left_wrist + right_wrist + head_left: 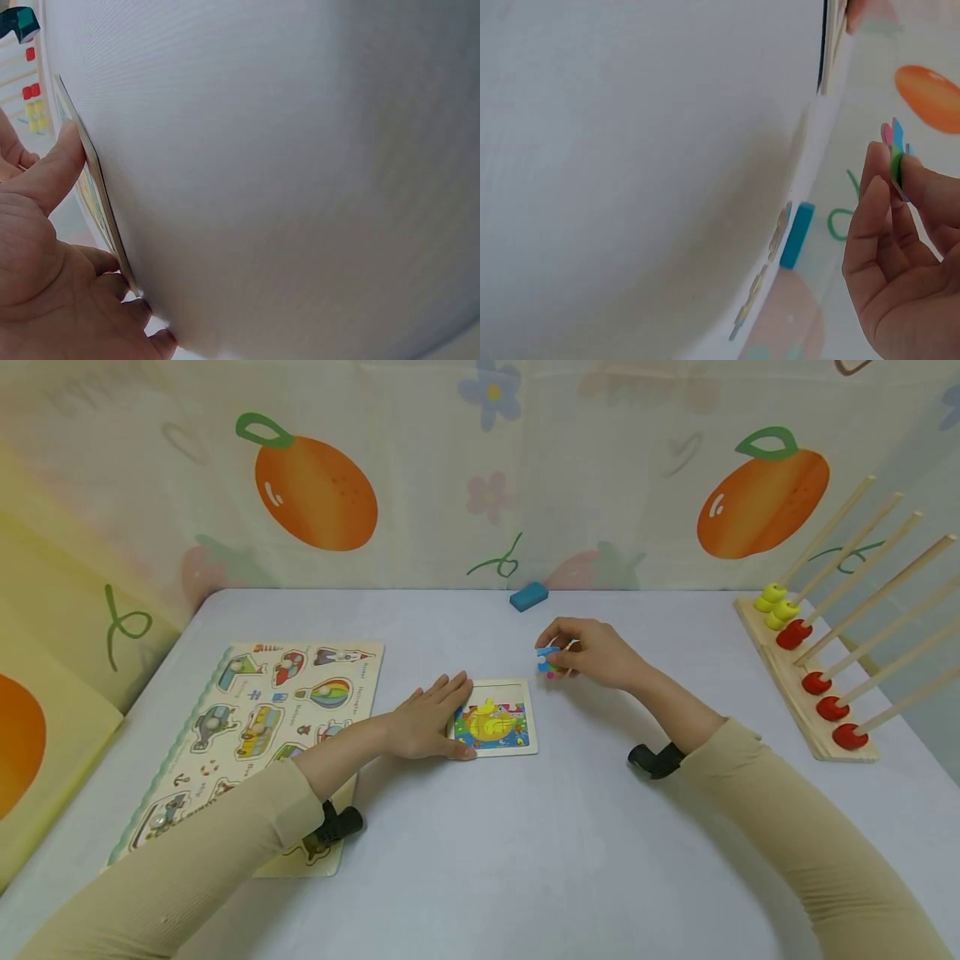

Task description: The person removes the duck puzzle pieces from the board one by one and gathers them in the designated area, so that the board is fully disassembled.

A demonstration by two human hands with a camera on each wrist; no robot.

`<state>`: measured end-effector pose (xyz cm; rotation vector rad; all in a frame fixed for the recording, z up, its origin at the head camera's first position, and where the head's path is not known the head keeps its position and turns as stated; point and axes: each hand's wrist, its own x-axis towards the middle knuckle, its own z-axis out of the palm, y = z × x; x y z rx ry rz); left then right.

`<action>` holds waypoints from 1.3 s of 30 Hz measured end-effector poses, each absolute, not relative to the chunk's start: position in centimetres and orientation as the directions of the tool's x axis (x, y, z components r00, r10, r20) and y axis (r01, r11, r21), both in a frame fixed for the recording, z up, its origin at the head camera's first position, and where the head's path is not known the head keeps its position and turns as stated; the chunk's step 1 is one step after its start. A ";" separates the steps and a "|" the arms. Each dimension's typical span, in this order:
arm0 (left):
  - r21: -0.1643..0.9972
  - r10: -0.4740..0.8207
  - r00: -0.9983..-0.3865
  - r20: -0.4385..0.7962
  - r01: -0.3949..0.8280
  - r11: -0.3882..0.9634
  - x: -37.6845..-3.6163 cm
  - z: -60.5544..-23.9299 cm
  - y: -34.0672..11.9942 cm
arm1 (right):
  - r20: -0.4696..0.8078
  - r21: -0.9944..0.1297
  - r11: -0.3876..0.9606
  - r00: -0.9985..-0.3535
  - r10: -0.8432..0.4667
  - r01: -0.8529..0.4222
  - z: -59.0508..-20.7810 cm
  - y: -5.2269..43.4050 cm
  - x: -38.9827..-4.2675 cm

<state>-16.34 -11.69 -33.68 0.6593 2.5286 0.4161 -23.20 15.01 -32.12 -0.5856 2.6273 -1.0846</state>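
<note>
A small square jigsaw puzzle [492, 745] with a yellow duck picture lies on the table in a pale frame; its upper part shows bare backing. My left hand [426, 720] rests along its left side, fingers extended and thumb at the lower edge. In the left wrist view, the thumb [64, 161] touches the frame's rim. To the right of the puzzle, my right hand [600, 653] pinches a blue, green and pink jigsaw piece [549, 658] between thumb and fingers. The right wrist view shows that piece [897, 157] held above the table, partly hidden by fingertips.
A large knob puzzle board [300, 727] of vehicles lies under the left forearm. A blue block [529, 597] sits at the far edge. On the right stands a wooden peg rack [795, 685] with red and yellow beads. Flat pieces [750, 300] lie near the blue block.
</note>
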 end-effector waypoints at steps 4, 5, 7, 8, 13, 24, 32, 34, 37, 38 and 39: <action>0.408 0.526 -0.762 -0.377 0.373 0.833 -16.4 -33.8 -11.7 | -0.045 -0.712 0.655 -0.914 -0.404 -0.254 -32.0 16.0 -23.4; 0.410 0.524 -0.762 -0.379 0.370 0.834 -16.3 -33.8 -11.7 | -0.042 -0.712 0.657 -0.918 -0.394 -0.249 -32.0 16.3 -23.5; 0.407 0.521 -0.764 -0.380 0.368 0.836 -16.3 -33.8 -11.7 | -0.037 -0.713 0.660 -0.928 -0.370 -0.235 -32.0 16.8 -23.7; 0.406 0.519 -0.764 -0.383 0.366 0.838 -16.3 -33.8 -11.7 | -0.033 -0.713 0.662 -0.932 -0.360 -0.230 -31.9 17.1 -23.7; 0.400 0.513 -0.766 -0.388 0.362 0.842 -16.4 -33.9 -11.7 | -0.008 -0.729 0.654 -0.952 -0.305 -0.203 -31.8 18.5 -24.2; 0.397 0.506 -0.765 -0.399 0.353 0.847 -16.4 -34.0 -11.7 | 0.008 -0.753 0.644 -0.981 -0.192 -0.132 -31.5 20.9 -25.1; 0.392 0.505 -0.767 -0.396 0.356 0.848 -16.4 -33.7 -11.6 | -0.017 -0.782 0.621 -0.994 -0.110 -0.055 -31.9 22.4 -25.9; 0.391 0.505 -0.767 -0.397 0.356 0.849 -16.4 -33.7 -11.6 | -0.024 -0.800 0.599 -0.996 -0.089 -0.034 -31.9 22.7 -26.1; 0.391 0.500 -0.768 -0.399 0.351 0.851 -16.4 -33.8 -11.6 | -0.043 -0.823 0.568 -0.997 -0.068 -0.003 -31.9 23.1 -26.3; 0.391 0.498 -0.769 -0.401 0.348 0.852 -16.4 -33.9 -11.6 | -0.050 -0.829 0.559 -0.997 -0.064 0.005 -31.9 23.2 -26.3; 0.390 0.495 -0.770 -0.402 0.345 0.853 -16.4 -33.9 -11.6 | -0.055 -0.836 0.549 -0.997 -0.061 0.013 -31.9 23.4 -26.4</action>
